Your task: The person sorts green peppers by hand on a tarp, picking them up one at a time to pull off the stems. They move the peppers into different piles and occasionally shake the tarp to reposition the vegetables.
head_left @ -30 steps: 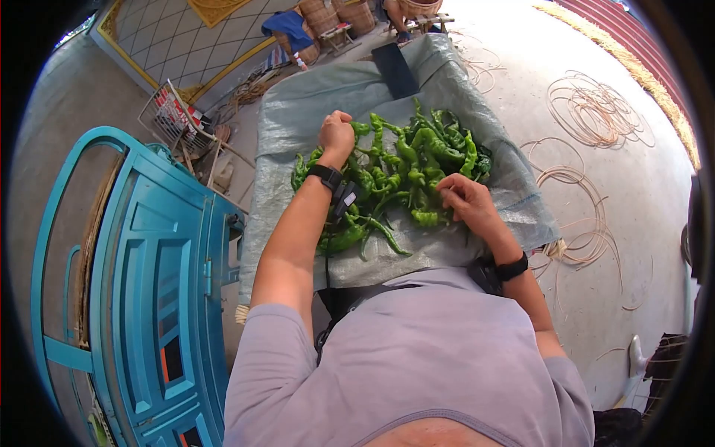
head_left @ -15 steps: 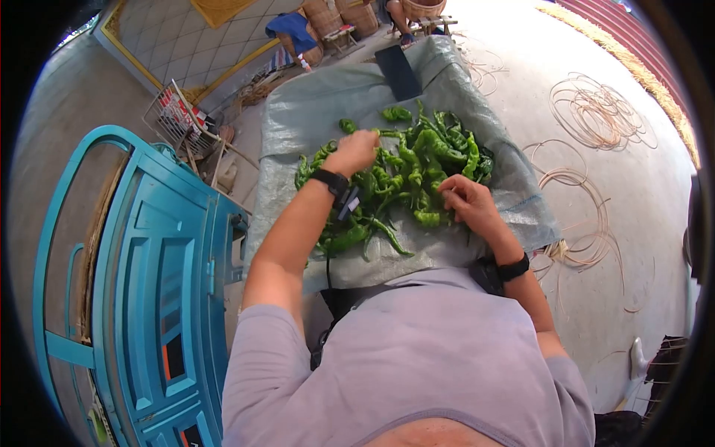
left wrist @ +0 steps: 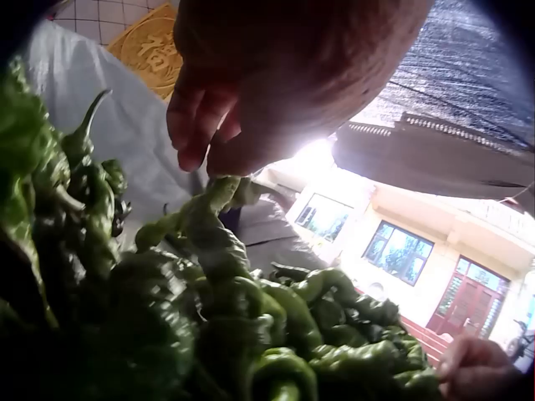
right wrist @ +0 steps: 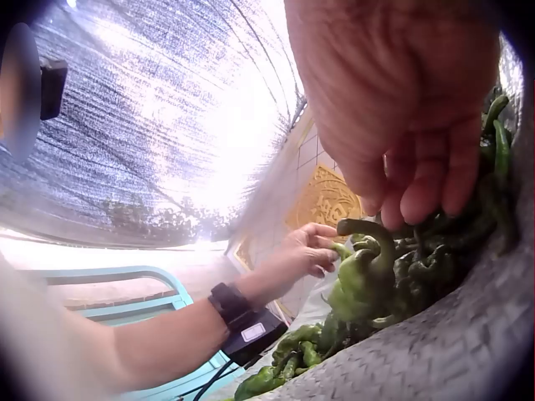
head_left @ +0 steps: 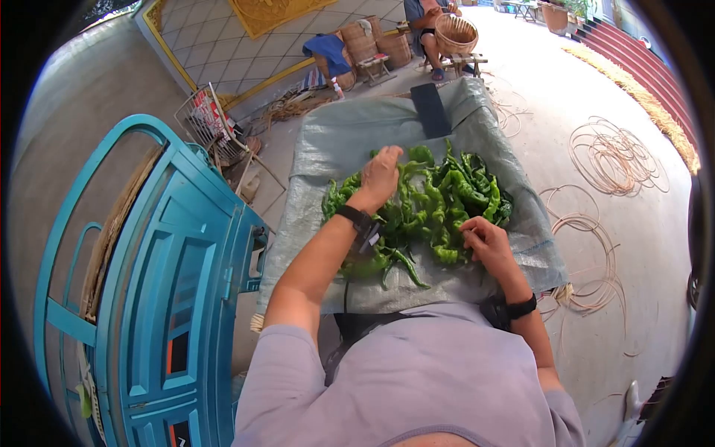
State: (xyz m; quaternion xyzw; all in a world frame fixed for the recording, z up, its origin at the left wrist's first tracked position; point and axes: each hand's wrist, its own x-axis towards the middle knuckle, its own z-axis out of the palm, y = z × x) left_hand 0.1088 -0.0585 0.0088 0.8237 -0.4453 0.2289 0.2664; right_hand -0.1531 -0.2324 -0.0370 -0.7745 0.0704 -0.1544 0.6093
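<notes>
A loose heap of twisted green peppers (head_left: 417, 201) lies on a pale woven plastic sheet (head_left: 328, 145) spread over the table before me. My left hand (head_left: 381, 179) reaches over the heap's far left side. In the left wrist view its thumb and fingers pinch the top of a wrinkled green pepper (left wrist: 219, 242). My right hand (head_left: 488, 242) hovers at the heap's near right, fingers loosely bent, with nothing showing between them. Close beneath its fingertips in the right wrist view is a pepper with a thick curved stem (right wrist: 359, 280).
A dark flat phone-like slab (head_left: 430, 110) lies at the sheet's far edge. On the left stands a blue metal vehicle panel (head_left: 175, 276). Coils of thin cane (head_left: 618, 156) lie on the floor at right. Beyond the table sits a person near a wicker basket (head_left: 456, 36).
The head view has tilted up, showing more of the seated person. My left hand has moved right from the heap's far left edge. The right hand keeps its place beside the peppers.
</notes>
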